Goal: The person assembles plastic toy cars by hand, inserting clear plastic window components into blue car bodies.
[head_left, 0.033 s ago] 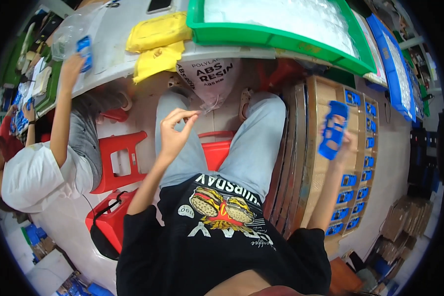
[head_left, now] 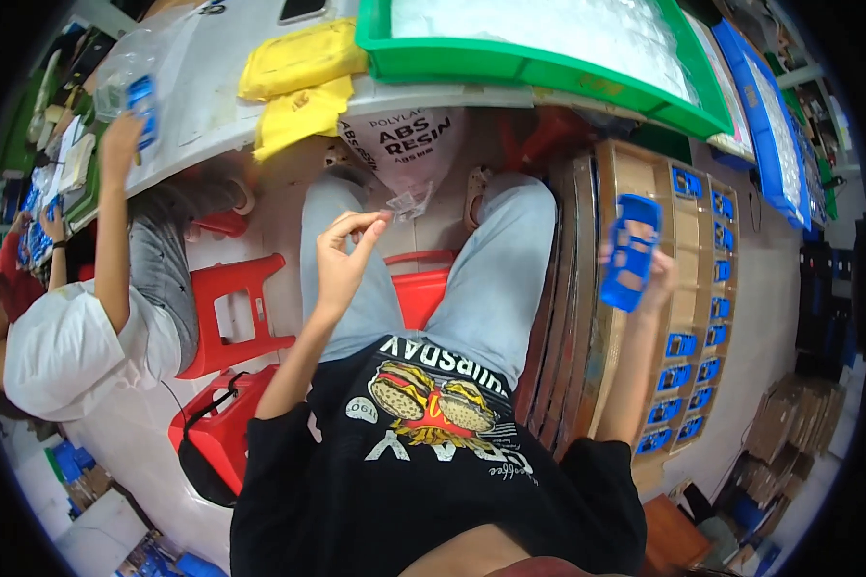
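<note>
My left hand (head_left: 342, 262), in front of my body, pinches a small clear plastic part (head_left: 409, 205) between thumb and fingertips. My right hand (head_left: 658, 284) grips a blue toy car body shell (head_left: 618, 291) with window openings in it. The shell is held up at the right, over the edge of a compartmented cardboard box (head_left: 681, 279). Several blue car shells (head_left: 676, 376) lie in the box's compartments. Some fingers of my right hand are hidden behind the shell.
Ahead, a green bin (head_left: 539, 72) of clear plastic parts and yellow cloths (head_left: 303, 58) lie on the white table (head_left: 197, 96). A white sack (head_left: 404, 159) hangs below it. At left, a co-worker's hand (head_left: 121, 144) holds a blue part (head_left: 142, 101) near red stools (head_left: 236, 356).
My right hand has moved a little left with the car shell. The clear part in my left hand shows more plainly. The co-worker's hand has shifted left and slightly nearer.
</note>
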Action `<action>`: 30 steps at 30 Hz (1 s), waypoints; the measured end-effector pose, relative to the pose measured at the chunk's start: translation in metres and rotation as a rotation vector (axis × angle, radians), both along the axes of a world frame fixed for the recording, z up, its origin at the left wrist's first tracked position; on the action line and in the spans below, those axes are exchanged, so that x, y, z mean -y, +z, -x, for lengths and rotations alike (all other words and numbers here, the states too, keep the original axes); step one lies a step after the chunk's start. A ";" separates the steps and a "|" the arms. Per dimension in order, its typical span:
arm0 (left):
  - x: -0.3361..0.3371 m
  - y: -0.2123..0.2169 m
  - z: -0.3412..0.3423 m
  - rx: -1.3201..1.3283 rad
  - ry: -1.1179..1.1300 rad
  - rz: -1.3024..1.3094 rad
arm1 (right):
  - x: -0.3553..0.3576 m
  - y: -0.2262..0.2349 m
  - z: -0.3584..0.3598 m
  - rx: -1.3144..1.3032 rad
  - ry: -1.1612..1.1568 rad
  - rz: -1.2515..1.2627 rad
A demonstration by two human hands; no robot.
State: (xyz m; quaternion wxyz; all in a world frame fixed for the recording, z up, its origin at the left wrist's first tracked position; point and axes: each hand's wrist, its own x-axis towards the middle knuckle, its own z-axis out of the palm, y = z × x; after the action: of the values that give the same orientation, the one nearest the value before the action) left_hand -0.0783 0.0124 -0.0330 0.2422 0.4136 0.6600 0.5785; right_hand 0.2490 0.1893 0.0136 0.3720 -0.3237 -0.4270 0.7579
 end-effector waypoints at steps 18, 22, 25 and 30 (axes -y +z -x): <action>-0.019 -0.020 -0.053 0.601 -0.037 0.054 | 0.057 -0.078 0.065 -0.416 0.463 0.387; -0.022 -0.005 -0.076 0.838 -0.234 0.061 | 0.065 -0.089 0.065 -0.397 0.464 0.440; -0.025 -0.009 -0.061 0.886 -0.199 0.029 | 0.073 -0.084 0.071 -0.436 0.528 0.490; -0.030 0.033 -0.017 1.001 -0.029 -0.300 | 0.082 -0.088 0.066 -0.398 0.576 0.492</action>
State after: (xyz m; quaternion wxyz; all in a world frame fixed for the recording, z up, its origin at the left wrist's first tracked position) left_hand -0.0616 0.0422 0.0000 0.4741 0.1256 0.3674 0.7902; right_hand 0.1834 0.1077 -0.0744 0.1321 -0.1179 -0.2264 0.9578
